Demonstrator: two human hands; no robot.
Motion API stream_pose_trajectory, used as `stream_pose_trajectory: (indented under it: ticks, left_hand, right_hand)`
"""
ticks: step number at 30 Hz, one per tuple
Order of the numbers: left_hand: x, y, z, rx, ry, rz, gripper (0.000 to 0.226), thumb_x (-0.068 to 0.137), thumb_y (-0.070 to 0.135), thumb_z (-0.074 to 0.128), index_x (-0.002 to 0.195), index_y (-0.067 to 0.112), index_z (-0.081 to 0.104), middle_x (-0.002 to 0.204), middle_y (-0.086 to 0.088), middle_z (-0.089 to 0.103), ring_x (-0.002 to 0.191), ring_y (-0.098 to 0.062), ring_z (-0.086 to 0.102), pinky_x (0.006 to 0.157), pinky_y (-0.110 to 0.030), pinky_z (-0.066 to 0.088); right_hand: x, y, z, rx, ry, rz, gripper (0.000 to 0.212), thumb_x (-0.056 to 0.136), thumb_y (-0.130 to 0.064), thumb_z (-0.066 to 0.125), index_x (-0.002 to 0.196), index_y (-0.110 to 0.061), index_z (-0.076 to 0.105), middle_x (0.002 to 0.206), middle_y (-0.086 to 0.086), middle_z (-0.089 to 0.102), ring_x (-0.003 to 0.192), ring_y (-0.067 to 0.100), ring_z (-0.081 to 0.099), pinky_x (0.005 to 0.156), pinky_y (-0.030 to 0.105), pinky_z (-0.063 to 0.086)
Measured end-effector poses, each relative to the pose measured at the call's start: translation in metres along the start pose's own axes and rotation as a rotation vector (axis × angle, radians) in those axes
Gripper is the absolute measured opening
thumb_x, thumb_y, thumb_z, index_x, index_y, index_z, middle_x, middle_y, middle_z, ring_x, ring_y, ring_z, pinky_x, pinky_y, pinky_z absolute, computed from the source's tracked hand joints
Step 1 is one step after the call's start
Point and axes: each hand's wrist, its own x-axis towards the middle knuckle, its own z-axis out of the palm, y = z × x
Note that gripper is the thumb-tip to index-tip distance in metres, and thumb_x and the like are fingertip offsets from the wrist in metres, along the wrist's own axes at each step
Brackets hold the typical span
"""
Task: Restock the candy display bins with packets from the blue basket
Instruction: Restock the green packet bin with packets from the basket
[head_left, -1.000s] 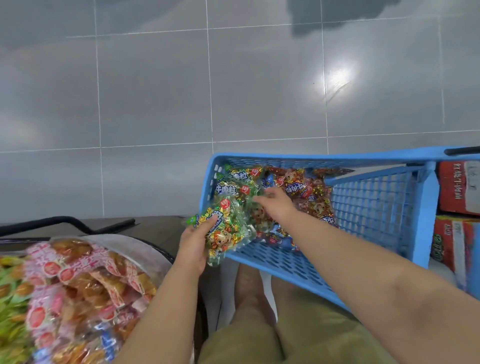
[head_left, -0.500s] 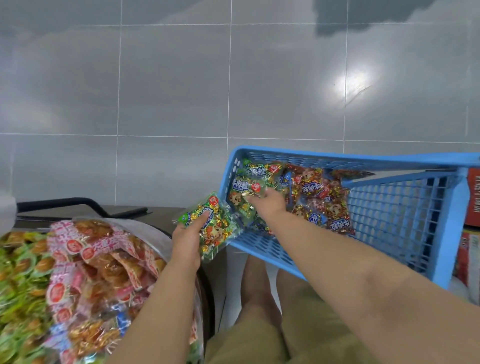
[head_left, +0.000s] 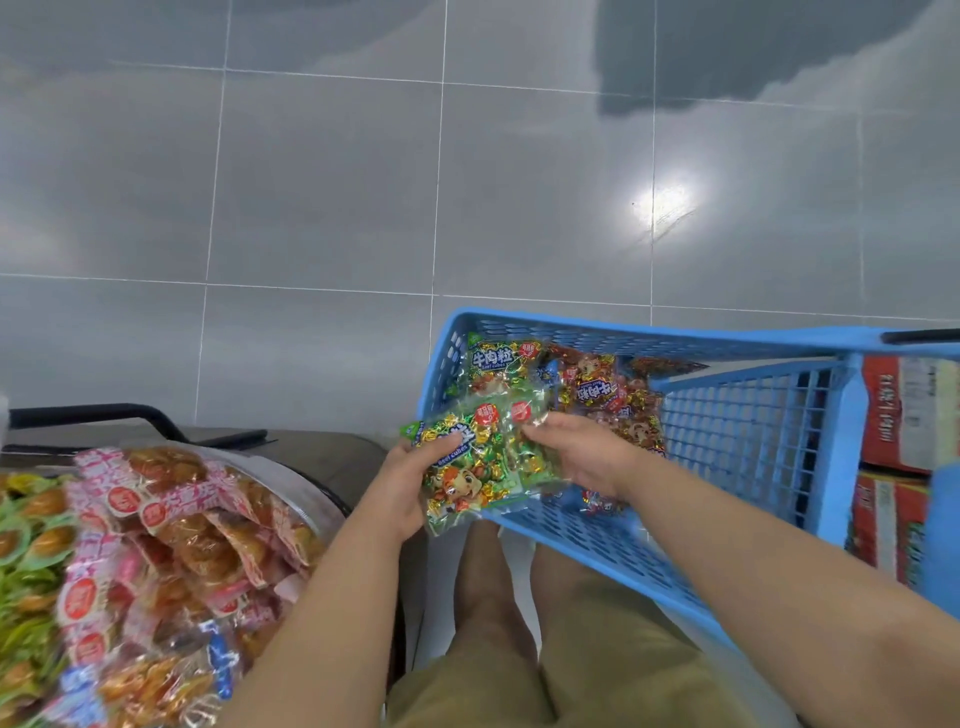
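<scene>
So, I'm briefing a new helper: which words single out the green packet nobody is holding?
Find the blue basket on the right. In its far left corner lies one green packet, label up. Its neighbours are red-brown packets, and the other green packets are held.

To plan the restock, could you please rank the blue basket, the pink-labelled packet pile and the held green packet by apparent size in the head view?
1. blue basket
2. pink-labelled packet pile, partly cut off by the frame
3. green packet

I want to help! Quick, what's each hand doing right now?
Left hand: holding a green candy packet.
Right hand: holding a second green packet beside it.
</scene>
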Motion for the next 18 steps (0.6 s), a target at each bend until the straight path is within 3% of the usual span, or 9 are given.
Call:
stream_pose_trajectory:
  ticks: [3,5,7,9,11,14,18]
  left_hand:
    - [0.002,0.004,0.002,-0.002,0.044,0.038,0.066,0.062,0.015,0.074,0.122,-0.002,0.055,0.099,-0.021,0.069,0.08,-0.032,0.07,0.082,-0.053,0.054]
    - [0.002,0.004,-0.005,0.002,0.087,0.048,0.059,0.062,0.016,0.075,0.116,0.0,0.058,0.094,-0.019,0.072,0.078,-0.031,0.071,0.077,-0.05,0.057]
    - [0.002,0.002,-0.015,0.013,0.123,0.065,0.047,0.066,0.015,0.075,0.109,0.002,0.061,0.088,-0.017,0.073,0.075,-0.03,0.072,0.066,-0.043,0.059]
    - [0.002,-0.002,-0.026,0.027,0.176,0.081,0.03,0.074,0.012,0.073,0.101,0.006,0.063,0.083,-0.014,0.074,0.071,-0.028,0.072,0.057,-0.036,0.058]
    - [0.002,-0.006,-0.037,0.023,0.227,0.089,0.023,0.077,0.011,0.073,0.097,0.009,0.062,0.08,-0.011,0.075,0.069,-0.026,0.072,0.054,-0.033,0.057]
    - [0.001,-0.012,-0.049,0.004,0.261,0.085,0.026,0.076,0.013,0.074,0.096,0.013,0.058,0.08,-0.008,0.075,0.07,-0.024,0.073,0.055,-0.032,0.057]
    - [-0.004,-0.016,-0.053,-0.04,0.266,0.064,0.042,0.068,0.017,0.078,0.103,0.012,0.055,0.092,-0.014,0.074,0.082,-0.031,0.071,0.07,-0.04,0.057]
  right_hand:
    - [0.004,-0.002,0.009,0.082,-0.043,0.027,0.048,0.088,-0.031,0.062,0.129,-0.008,0.051,0.116,0.002,0.058,0.096,0.014,0.056,0.08,0.028,0.049]
    - [0.01,-0.003,0.012,0.121,-0.05,0.032,0.042,0.089,-0.033,0.06,0.125,-0.012,0.055,0.107,-0.001,0.062,0.089,0.013,0.059,0.072,0.025,0.052]
    - [0.02,-0.008,0.014,0.021,0.088,-0.017,0.035,0.092,-0.031,0.058,0.121,-0.012,0.058,0.104,0.0,0.064,0.088,0.013,0.061,0.074,0.024,0.053]
    - [0.037,-0.014,0.012,-0.176,0.348,-0.096,0.038,0.092,-0.024,0.058,0.126,-0.01,0.052,0.113,0.001,0.06,0.083,0.011,0.058,0.069,0.02,0.049]
    - [0.054,-0.021,0.012,-0.248,0.508,-0.136,0.056,0.088,-0.025,0.064,0.137,-0.012,0.04,0.126,0.005,0.053,0.094,0.016,0.057,0.077,0.025,0.047]
    - [0.077,-0.028,0.015,-0.319,0.542,-0.122,0.078,0.081,-0.034,0.071,0.143,-0.011,0.031,0.138,0.009,0.046,0.122,0.028,0.048,0.098,0.034,0.04]
    - [0.089,-0.028,0.02,-0.306,0.515,-0.045,0.082,0.078,-0.041,0.073,0.142,-0.007,0.034,0.141,0.012,0.044,0.127,0.031,0.044,0.102,0.038,0.038]
